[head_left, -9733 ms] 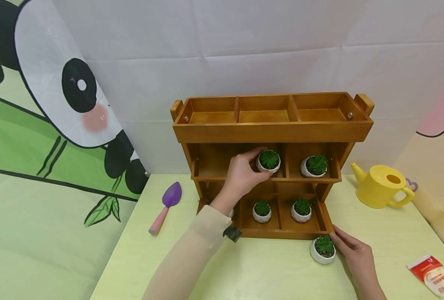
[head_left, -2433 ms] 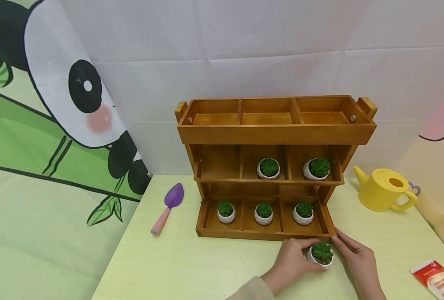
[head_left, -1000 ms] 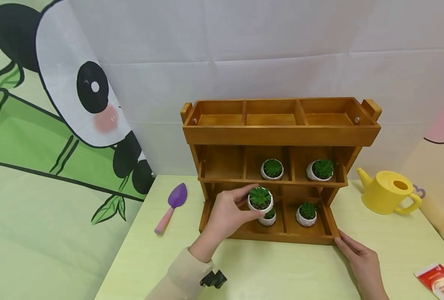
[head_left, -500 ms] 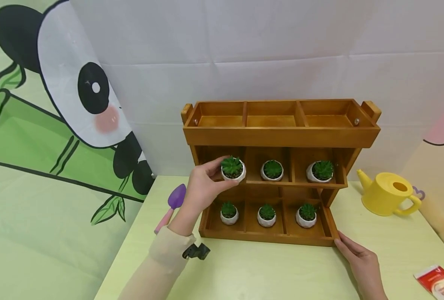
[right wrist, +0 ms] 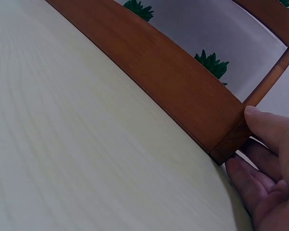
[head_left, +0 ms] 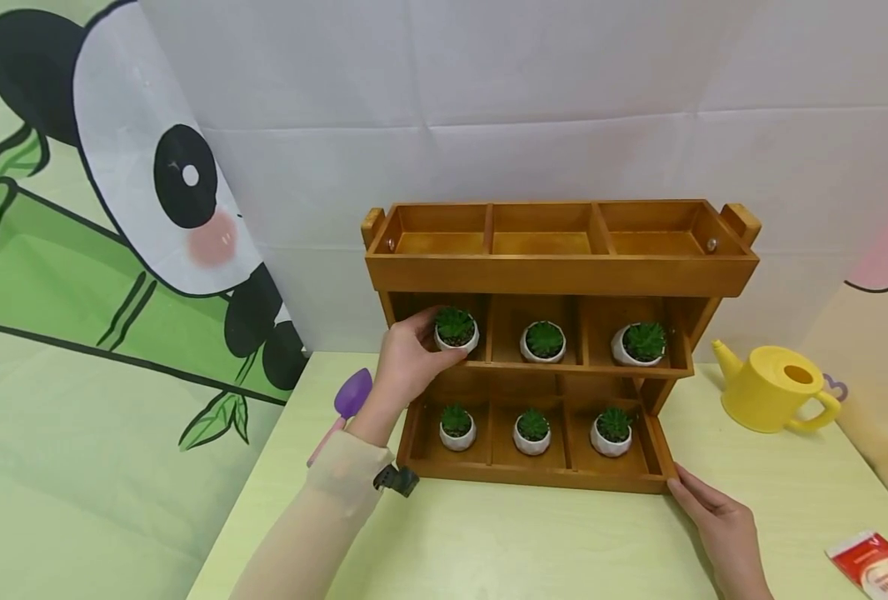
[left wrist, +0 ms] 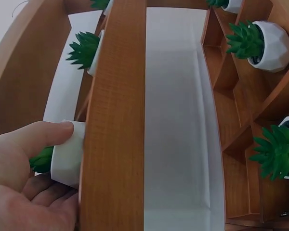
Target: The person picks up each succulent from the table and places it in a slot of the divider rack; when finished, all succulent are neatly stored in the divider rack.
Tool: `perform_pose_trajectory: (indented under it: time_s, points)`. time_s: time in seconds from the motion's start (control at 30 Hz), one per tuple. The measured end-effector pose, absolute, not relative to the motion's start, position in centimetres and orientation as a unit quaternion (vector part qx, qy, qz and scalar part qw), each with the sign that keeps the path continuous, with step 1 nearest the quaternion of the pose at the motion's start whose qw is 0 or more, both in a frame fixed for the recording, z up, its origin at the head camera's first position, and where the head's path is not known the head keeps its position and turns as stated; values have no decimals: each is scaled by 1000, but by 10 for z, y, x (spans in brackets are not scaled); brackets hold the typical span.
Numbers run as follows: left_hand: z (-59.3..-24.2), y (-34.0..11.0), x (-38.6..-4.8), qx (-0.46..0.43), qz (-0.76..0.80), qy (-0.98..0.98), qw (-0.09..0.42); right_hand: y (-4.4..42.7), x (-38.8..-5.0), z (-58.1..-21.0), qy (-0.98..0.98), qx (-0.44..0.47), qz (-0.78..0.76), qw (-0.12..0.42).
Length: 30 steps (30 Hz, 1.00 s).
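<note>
My left hand [head_left: 408, 360] pinches a small white pot with a green succulent [head_left: 456, 327] between thumb and fingers. The pot is at the left compartment of the middle tier of a brown wooden shelf [head_left: 560, 275]; in the left wrist view it sits just behind the front board [left wrist: 114, 120]. Whether its base touches the tier floor is hidden. My right hand [head_left: 720, 521] holds the shelf's front right bottom corner [right wrist: 229, 144], thumb on the wood and fingers curled beside it. Two more potted succulents stand in the middle tier, and three in the bottom tier.
A yellow watering can [head_left: 774, 390] stands right of the shelf. On the left lies a purple trowel [head_left: 353, 393] with a pink handle, partly behind my left arm. A red and white packet [head_left: 880, 567] lies at the table's right. Three bare compartments form the top tier [head_left: 537, 229].
My left hand placed one pot in the middle tier's centre, picked another off the table by my right hand, and carried it up and left to the left compartment. My right hand stayed at the corner.
</note>
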<state>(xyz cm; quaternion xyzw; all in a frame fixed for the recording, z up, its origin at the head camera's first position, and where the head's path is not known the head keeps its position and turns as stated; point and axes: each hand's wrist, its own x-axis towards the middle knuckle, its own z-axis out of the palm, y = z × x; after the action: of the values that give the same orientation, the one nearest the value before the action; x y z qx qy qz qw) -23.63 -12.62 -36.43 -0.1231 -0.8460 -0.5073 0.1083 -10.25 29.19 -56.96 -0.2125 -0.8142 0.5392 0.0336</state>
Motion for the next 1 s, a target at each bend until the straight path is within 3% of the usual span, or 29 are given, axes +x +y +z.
perform_pose_trajectory:
  time_s: [0.33, 1.0]
  points:
    - [-366, -128, -246, -128, -437, -882, 119, 292, -103, -571, -810, -206, 547, 44]
    - [-355, -136, -250, -124, -431, -893, 47, 293, -103, -572, -812, -208, 544, 37]
